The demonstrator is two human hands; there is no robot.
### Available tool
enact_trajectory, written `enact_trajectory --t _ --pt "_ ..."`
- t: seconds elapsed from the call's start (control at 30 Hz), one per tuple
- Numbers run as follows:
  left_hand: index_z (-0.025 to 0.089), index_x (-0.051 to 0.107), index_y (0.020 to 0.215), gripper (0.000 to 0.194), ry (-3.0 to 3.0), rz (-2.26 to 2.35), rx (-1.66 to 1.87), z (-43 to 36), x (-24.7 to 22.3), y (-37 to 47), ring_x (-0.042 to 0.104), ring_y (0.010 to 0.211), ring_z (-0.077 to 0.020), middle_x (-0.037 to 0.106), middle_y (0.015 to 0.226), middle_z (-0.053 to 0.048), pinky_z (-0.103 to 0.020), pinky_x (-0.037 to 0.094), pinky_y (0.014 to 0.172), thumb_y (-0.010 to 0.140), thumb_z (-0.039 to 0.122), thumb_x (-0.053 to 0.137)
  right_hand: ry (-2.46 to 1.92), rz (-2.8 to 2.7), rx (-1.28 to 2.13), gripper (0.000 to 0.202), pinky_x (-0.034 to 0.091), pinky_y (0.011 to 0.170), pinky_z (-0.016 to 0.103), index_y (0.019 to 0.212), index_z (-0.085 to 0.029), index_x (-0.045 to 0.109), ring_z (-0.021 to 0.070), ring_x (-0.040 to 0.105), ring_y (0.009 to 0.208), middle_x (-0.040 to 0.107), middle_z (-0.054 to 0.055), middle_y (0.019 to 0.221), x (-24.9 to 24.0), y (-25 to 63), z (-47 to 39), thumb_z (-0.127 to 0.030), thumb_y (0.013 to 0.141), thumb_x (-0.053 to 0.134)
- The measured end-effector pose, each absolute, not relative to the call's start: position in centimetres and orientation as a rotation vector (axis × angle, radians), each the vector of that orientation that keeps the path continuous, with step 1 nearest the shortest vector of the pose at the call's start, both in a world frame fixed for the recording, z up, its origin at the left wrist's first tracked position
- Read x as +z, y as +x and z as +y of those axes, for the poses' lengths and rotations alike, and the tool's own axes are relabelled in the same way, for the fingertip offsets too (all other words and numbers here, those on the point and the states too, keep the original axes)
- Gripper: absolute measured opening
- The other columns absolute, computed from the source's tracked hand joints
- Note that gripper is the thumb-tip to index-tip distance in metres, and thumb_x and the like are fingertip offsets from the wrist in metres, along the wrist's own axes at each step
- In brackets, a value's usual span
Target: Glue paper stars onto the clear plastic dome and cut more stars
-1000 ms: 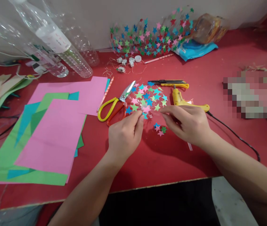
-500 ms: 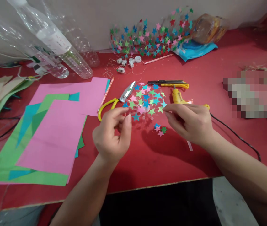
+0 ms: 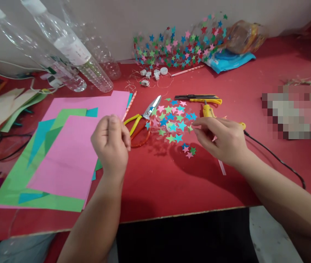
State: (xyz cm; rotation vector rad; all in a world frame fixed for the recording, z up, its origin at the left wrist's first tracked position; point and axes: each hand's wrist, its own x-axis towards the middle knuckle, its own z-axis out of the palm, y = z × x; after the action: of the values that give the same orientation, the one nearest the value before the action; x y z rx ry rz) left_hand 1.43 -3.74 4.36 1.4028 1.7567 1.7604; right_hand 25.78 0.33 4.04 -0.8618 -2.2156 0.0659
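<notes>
A clear plastic piece covered with paper stars [image 3: 173, 126] hangs over the middle of the red table, its speckled shadow below it. My right hand [image 3: 222, 140] pinches its right edge between thumb and fingers. My left hand [image 3: 111, 140] is closed in a fist, apart from the piece; anything inside is hidden. Scissors [image 3: 147, 110] with yellow handles lie between the left hand and the piece. A yellow glue gun [image 3: 207, 110] lies partly hidden behind the right hand. Several loose paper stars [image 3: 189, 151] rest just below the plastic piece.
Sheets of coloured paper [image 3: 64, 157] overlap on the left. Clear bottles [image 3: 75, 51] lean at the back left. A star-covered clear bottle [image 3: 179, 45] lies along the wall. A box cutter [image 3: 199, 98] lies beyond the piece; a black cord [image 3: 277, 157] runs right.
My left hand has moved left, away from the plastic piece, and closed into a fist. The piece has turned, showing its stars in different places. My right hand stays at its right edge.
</notes>
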Motion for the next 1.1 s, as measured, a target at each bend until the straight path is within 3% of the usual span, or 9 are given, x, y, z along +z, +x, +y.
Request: enact_trajectory --t 0.1,0.17,0.27,0.33,0.47,0.6,0.77,0.93,1.1 --pt "0.021 0.04 0.053 0.048 1.513 1.816 1.582 -4.3 4.2 1.7 0.036 0.036 -0.007 0.039 0.04 0.006 -0.026 0.029 0.04 0.098 0.036 0.049 -0.796 -2.252 0.024 0.013 0.051 0.066 0.031 0.102 -0.019 0.062 0.0176 0.063 0.074 0.068 0.005 0.084 3.8 25.3 0.2 -0.021 0.09 0.058" --pt "0.021 0.042 0.051 0.049 1.574 1.827 1.493 -4.6 4.2 1.9 0.038 0.037 -0.0064 0.041 0.04 0.005 -0.024 0.033 0.042 0.096 0.035 0.053 -0.786 -2.301 -0.043 0.023 0.051 0.081 0.042 0.111 -0.02 0.061 0.0255 0.063 0.096 0.067 0.011 0.107 3.5 25.0 0.0 -0.026 0.089 0.061" --pt "0.02 0.048 0.056 0.038 1.531 1.792 1.452 -4.4 4.0 2.0 0.043 0.037 -0.0049 0.049 0.044 0.006 -0.02 0.036 0.04 0.092 0.03 0.059 -0.824 -2.393 -0.067 0.041 0.043 0.099 0.056 0.128 -0.023 0.055 0.0351 0.049 0.125 0.052 0.016 0.138 2.8 24.6 -0.1 -0.031 0.088 0.062" --pt "0.02 0.054 0.069 0.021 1.443 1.75 1.449 -4.2 3.9 2.1 0.051 0.04 -0.0049 0.059 0.053 0.006 -0.018 0.04 0.041 0.088 0.026 0.062 -0.841 -2.428 -0.059 0.048 0.038 0.105 0.06 0.135 -0.022 0.049 0.0374 0.04 0.133 0.045 0.017 0.146 2.4 24.5 0.0 -0.03 0.089 0.06" --pt "0.02 0.056 0.081 0.01 1.397 1.705 1.462 -3.9 3.7 2.1 0.055 0.041 -0.0062 0.061 0.056 0.006 -0.017 0.045 0.042 0.088 0.025 0.06 -0.864 -2.429 -0.055 0.051 0.039 0.106 0.06 0.138 -0.02 0.046 0.0379 0.04 0.134 0.045 0.019 0.146 2.0 24.4 0.3 -0.026 0.088 0.059" --pt "0.021 0.05 0.068 0.028 1.496 1.744 1.455 -4.3 4.1 2.1 0.046 0.036 -0.0045 0.048 0.045 0.008 -0.016 0.037 0.039 0.095 0.028 0.05 -0.87 -2.438 -0.059 0.052 0.04 0.105 0.06 0.137 -0.018 0.046 0.0381 0.041 0.133 0.047 0.02 0.143 1.9 24.5 0.6 -0.024 0.087 0.06" --pt "0.019 0.042 0.052 0.044 1.498 1.776 1.444 -4.3 4.3 1.9 0.037 0.034 -0.0035 0.04 0.039 0.008 -0.02 0.031 0.038 0.093 0.029 0.056 -0.837 -2.466 -0.07 0.054 0.041 0.105 0.059 0.136 -0.015 0.045 0.0384 0.041 0.132 0.045 0.022 0.144 1.9 24.6 0.7 -0.019 0.084 0.061" --pt "0.023 0.049 0.067 0.03 1.294 1.676 1.797 -3.8 4.3 1.5 0.049 0.039 -0.0068 0.052 0.048 0.007 -0.022 0.037 0.039 0.091 0.037 0.062 -0.839 -2.487 -0.052 0.058 0.041 0.103 0.061 0.138 -0.017 0.044 0.0387 0.042 0.132 0.045 0.021 0.144 2.0 24.6 0.7 -0.017 0.082 0.06" --pt "0.021 0.038 0.058 0.046 1.206 1.7 2.068 -3.5 5.2 0.3 0.039 0.032 -0.0032 0.038 0.041 0.008 -0.023 0.028 0.037 0.098 0.042 0.048 -0.829 -2.49 -0.039 0.061 0.041 0.103 0.06 0.139 -0.017 0.043 0.0382 0.043 0.131 0.046 0.021 0.143 2.0 24.5 0.8 -0.016 0.081 0.061"
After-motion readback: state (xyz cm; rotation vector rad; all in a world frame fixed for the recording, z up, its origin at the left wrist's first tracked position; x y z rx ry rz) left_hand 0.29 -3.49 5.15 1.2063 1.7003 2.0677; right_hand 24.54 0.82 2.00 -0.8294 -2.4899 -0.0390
